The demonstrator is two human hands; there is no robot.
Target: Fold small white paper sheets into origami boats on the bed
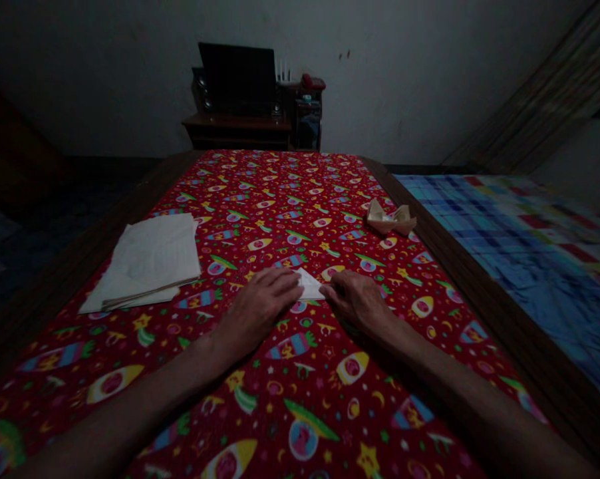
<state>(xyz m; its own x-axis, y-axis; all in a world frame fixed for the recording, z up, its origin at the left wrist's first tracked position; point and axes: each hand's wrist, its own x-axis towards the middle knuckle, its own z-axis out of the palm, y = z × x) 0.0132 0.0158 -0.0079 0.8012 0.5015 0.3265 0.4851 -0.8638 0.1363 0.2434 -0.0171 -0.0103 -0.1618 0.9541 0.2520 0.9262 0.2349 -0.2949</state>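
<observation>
A small white folded paper [310, 286], roughly triangular, lies on the red printed cloth between my two hands. My left hand [266, 296] rests palm down, its fingers lying over the paper's left part; the thumb is hidden. At the paper's right corner, my right hand [356, 297] has its fingers curled in and pinches the tip. Off to the right on the cloth sits a folded paper boat-like shape [392, 219], brownish, with raised points. To the left of my left hand lies a stack of paper sheets [155, 256], its edges uneven.
The red cloth [300, 372] with rockets and stars covers a long table with dark wooden edges [472, 299]. Beyond it, a dark monitor [237, 78] stands on a small desk, with a red telephone [313, 82] beside it. A blue checked sheet [509, 253] spreads at the right.
</observation>
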